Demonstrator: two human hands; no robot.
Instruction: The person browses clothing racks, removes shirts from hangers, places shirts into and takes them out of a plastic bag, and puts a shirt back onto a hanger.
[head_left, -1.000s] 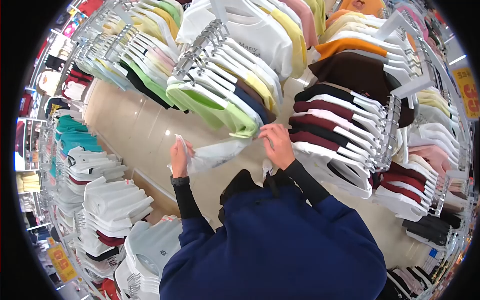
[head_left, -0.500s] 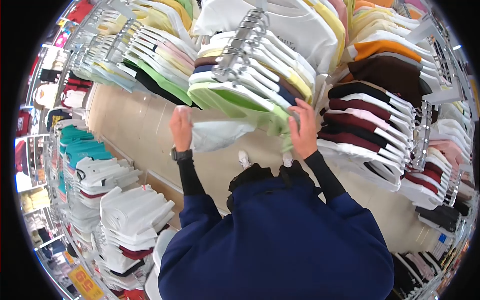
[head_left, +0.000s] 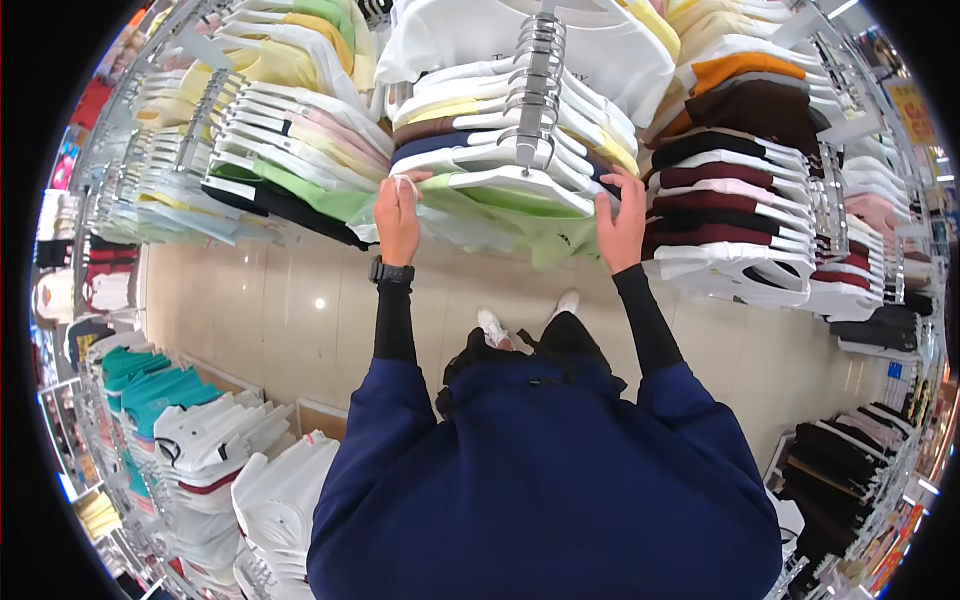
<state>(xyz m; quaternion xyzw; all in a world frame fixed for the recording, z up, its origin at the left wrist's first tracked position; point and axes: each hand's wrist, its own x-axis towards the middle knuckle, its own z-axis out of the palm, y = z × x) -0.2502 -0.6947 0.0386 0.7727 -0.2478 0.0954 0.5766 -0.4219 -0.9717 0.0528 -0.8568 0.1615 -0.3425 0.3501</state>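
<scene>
My two arms extend forward, nearly parallel, black cuffs at the wrists. My left hand [head_left: 398,225], below which sits a dark watch [head_left: 391,271], is raised at one shoulder of the light-green shirt [head_left: 545,232], fingers bent and close together. My right hand [head_left: 623,220] is at the other shoulder, fingers curled, thumb near them. Whether either grips cloth, I cannot tell. The shirt hangs at the near end of the metal rail [head_left: 538,95], between my hands; its white hanger [head_left: 525,183] runs left to right, the shirt's front towards me. Below lies a glossy beige floor [head_left: 330,330]; clothes racks surround it.
</scene>
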